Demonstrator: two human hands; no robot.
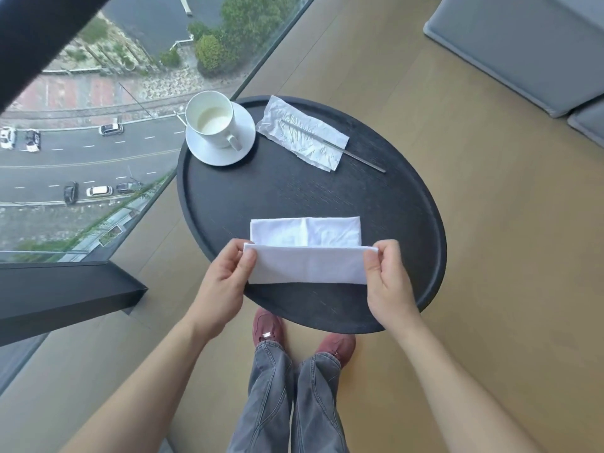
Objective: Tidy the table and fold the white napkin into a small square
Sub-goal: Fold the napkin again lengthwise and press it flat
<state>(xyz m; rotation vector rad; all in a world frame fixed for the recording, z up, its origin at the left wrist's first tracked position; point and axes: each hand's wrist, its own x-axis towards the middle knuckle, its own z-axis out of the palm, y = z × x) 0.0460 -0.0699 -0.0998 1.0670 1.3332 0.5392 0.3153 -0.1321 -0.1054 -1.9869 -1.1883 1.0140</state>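
The white napkin lies on the near part of the round black table. Its near flap is lifted and folded over toward the far half. My left hand pinches the flap's left corner between thumb and fingers. My right hand pinches the flap's right corner the same way. Both hands hold the raised edge level, a little above the napkin's far half, which lies flat on the table.
A white cup with milky dregs stands on a white saucer at the table's far left. A crumpled clear wrapper with a thin metal stick across it lies at the far right. A glass wall is left, grey cushions far right.
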